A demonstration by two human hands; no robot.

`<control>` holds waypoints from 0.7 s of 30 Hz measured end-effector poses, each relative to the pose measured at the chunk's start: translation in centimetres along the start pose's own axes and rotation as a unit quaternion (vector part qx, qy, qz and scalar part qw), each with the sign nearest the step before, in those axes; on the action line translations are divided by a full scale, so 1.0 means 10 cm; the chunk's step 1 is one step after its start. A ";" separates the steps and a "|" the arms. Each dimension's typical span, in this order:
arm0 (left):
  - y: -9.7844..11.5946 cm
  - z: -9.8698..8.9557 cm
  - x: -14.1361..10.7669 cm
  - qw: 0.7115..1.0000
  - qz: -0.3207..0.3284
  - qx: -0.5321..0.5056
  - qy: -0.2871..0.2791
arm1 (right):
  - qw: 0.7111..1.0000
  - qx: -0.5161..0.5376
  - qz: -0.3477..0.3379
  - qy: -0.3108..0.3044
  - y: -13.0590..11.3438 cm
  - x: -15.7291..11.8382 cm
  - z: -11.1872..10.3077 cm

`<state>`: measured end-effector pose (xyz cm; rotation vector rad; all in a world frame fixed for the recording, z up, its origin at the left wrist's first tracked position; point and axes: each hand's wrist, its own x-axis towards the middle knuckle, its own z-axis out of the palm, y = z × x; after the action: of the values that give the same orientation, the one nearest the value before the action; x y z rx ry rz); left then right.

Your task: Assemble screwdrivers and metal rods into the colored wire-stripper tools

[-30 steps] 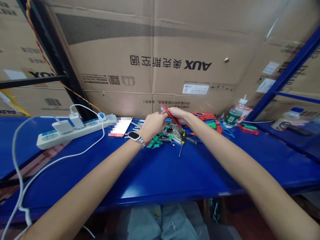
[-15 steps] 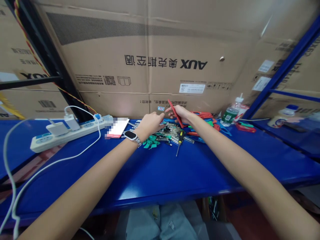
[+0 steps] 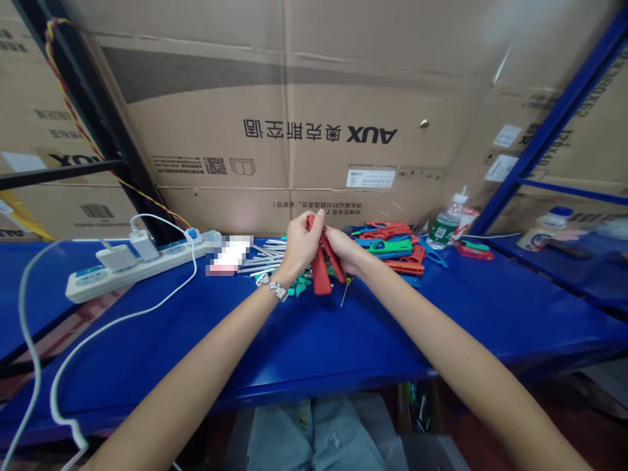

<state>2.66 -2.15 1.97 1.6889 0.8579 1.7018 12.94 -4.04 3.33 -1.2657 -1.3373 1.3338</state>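
My left hand (image 3: pixel 303 242) and my right hand (image 3: pixel 346 248) meet above the pile of small parts. Fingers of the left hand are closed on a long red plastic handle shell (image 3: pixel 321 275), whose wide end points down toward me. My right hand grips a second, narrower red shell (image 3: pixel 334 260) close beside it. Whether the two pieces touch at the top is hidden by the fingers. Below the hands lie small green plastic parts (image 3: pixel 298 286) and, to the left, several thin metal rods (image 3: pixel 260 258). A screwdriver (image 3: pixel 345 293) lies partly hidden under my right hand.
Red, green and blue plastic shells (image 3: pixel 392 247) are heaped to the right. Behind them stands a water bottle (image 3: pixel 445 222). A power strip (image 3: pixel 142 265) with chargers and white cables lies at left, beside a blurred phone-like item (image 3: pixel 230 255). Cardboard (image 3: pixel 220 98) backs the blue table (image 3: pixel 304 353).
My left hand has risen from the parts pile and now grips a red shell. My right hand has brought its red piece down and left, against the left hand.
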 end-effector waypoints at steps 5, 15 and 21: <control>-0.04 0.04 0.11 0.994 -0.031 -0.059 0.091 | 0.989 -0.037 -0.141 0.032 0.07 -0.18 -0.19; -0.23 0.59 0.12 0.988 -0.112 -0.107 0.016 | 0.871 -0.360 -0.308 0.131 0.47 -0.31 -0.79; -0.29 0.73 0.29 0.984 -0.128 -0.025 -0.124 | 0.850 -0.426 -0.270 0.150 0.43 -0.20 -1.35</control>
<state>9.78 2.26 1.40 1.6360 0.8647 1.3017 26.93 -4.43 0.32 -1.3983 -1.9382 0.0928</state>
